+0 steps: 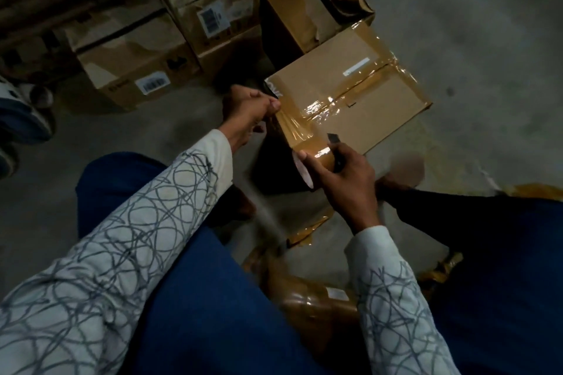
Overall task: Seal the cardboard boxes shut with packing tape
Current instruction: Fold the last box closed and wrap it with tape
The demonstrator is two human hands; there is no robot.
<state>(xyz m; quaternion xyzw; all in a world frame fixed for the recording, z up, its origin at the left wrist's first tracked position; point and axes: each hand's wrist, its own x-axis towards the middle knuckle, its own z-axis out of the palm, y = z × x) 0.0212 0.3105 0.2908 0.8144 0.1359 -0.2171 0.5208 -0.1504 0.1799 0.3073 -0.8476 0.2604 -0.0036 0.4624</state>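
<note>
A brown cardboard box (377, 119) lies on the concrete floor in front of me, its flaps closed and a shiny strip of tape along the centre seam. My right hand (341, 179) grips a roll of brown packing tape (316, 161) at the box's near edge, with a small cutter blade (332, 138) sticking up between the fingers. A stretch of tape (294, 126) runs from the roll up to the seam. My left hand (249, 109) is shut at the box's left corner, thumb pressing the tape edge there.
Several brown boxes with barcode labels (152, 82) are stacked at the back left, and a torn one (307, 0) stands behind the taped box. My knees in blue trousers fill the foreground. More tape rolls (316, 298) lie between them. Someone's shoe (21, 119) is at the left edge.
</note>
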